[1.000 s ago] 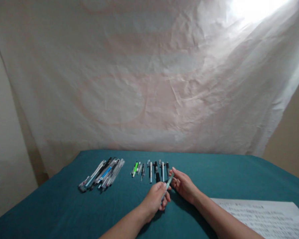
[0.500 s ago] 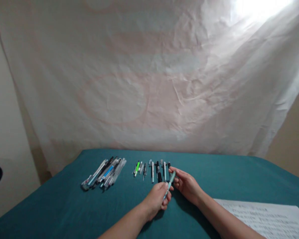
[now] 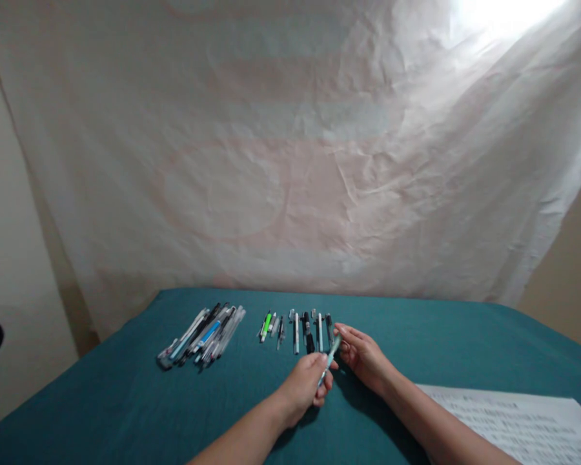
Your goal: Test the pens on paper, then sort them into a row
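Observation:
My left hand [image 3: 306,382] is closed round a light teal pen [image 3: 328,367], which slants up to the right. At the pen's upper end, the fingertips of my right hand [image 3: 363,357] pinch it. Just beyond my hands lies a row of pens, among them a white pen [image 3: 297,334], a black pen [image 3: 308,332] and another pale pen [image 3: 320,332]. Further left in that row is a bright green pen [image 3: 266,327].
A pile of many pens [image 3: 208,336] lies on the left part of the green-covered table [image 3: 126,400]. Printed paper sheets [image 3: 523,416] lie at the front right, partly behind my right forearm. A pale sheet [image 3: 290,161] hangs behind the table.
My right fingertips have shifted slightly right at the upper end of the pen. My left hand has hardly moved, and the pens on the table lie as before.

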`<state>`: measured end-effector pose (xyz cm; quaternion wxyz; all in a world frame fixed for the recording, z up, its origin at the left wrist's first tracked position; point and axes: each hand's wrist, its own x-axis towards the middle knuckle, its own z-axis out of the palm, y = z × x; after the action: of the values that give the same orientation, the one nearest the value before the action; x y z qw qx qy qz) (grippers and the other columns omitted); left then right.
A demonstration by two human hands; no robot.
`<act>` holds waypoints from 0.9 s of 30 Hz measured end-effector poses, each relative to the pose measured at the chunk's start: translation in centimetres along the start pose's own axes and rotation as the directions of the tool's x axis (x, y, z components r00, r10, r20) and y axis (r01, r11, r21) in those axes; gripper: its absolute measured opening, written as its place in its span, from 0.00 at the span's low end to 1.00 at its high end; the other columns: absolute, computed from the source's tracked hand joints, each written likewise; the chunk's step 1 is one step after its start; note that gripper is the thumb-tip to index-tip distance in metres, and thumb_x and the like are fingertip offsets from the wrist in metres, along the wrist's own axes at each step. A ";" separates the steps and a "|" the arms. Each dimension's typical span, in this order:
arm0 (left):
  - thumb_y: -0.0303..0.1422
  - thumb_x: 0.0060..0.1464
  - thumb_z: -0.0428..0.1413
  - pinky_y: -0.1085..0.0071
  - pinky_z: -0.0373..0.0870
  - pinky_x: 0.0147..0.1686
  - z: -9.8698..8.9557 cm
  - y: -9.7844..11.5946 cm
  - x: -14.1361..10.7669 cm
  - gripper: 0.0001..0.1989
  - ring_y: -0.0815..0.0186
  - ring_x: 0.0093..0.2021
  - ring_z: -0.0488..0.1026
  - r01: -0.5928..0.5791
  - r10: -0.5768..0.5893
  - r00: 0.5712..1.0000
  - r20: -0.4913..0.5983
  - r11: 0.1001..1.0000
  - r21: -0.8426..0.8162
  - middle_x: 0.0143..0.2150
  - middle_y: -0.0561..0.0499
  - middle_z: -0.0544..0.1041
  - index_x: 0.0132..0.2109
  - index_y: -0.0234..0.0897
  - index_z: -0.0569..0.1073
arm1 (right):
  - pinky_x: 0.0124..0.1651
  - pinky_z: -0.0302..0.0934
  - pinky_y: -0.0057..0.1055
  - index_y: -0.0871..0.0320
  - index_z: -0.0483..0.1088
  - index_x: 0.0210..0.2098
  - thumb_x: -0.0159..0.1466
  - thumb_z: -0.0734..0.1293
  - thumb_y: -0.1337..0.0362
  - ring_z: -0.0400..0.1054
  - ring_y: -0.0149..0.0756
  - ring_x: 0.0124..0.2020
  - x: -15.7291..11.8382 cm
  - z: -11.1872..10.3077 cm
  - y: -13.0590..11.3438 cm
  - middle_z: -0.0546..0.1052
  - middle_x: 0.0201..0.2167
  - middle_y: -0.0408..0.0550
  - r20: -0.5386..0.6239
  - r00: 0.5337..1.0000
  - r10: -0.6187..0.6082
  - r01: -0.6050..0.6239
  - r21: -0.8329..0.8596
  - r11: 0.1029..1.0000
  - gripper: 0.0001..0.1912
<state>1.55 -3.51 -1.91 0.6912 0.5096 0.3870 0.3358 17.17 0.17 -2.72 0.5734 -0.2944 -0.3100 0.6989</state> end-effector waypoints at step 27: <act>0.43 0.51 0.47 0.79 0.58 0.15 0.0 -0.1 0.0 0.18 0.75 0.17 0.63 -0.079 0.076 0.996 0.046 0.994 0.074 0.26 0.53 0.68 0.44 0.34 0.64 | 0.23 0.62 0.17 0.58 0.68 0.37 0.54 0.66 0.64 0.63 0.21 0.19 3.2 -4.3 -4.2 0.73 0.27 0.43 -0.229 0.951 -0.206 0.114 -0.362 0.925 0.11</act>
<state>1.56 -3.51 -1.99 0.6660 0.5573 0.3642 0.3364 22.52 4.35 -2.34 0.6047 -0.4536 -0.3716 0.5390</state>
